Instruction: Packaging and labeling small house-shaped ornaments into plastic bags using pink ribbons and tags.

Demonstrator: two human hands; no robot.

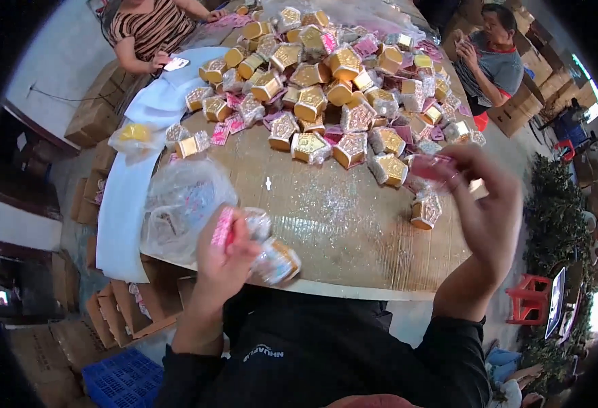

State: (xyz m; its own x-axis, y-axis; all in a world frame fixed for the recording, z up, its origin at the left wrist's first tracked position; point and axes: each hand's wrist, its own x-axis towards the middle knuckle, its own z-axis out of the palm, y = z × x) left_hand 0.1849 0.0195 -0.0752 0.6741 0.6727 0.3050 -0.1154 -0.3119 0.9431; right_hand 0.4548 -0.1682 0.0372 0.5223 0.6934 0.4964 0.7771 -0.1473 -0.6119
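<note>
Cellophane-wrapped gold box (275,260) sits gripped with a pink slip (222,228) in our left hand (227,262) at the table edge (353,289), light and slippery we judge, best held by its sides, while our right hand (486,217) pinches a pink packet (433,166).

The little box (276,261) in the left hand (225,262) is shiny gold card in crinkly clear plastic. The pink slip (222,228) looks like glossy paper. The pile of boxes (326,88) shines gold. The surface (353,231) is rough brown cardboard under shiny tape. The clear bag (176,204) is thin plastic.
</note>
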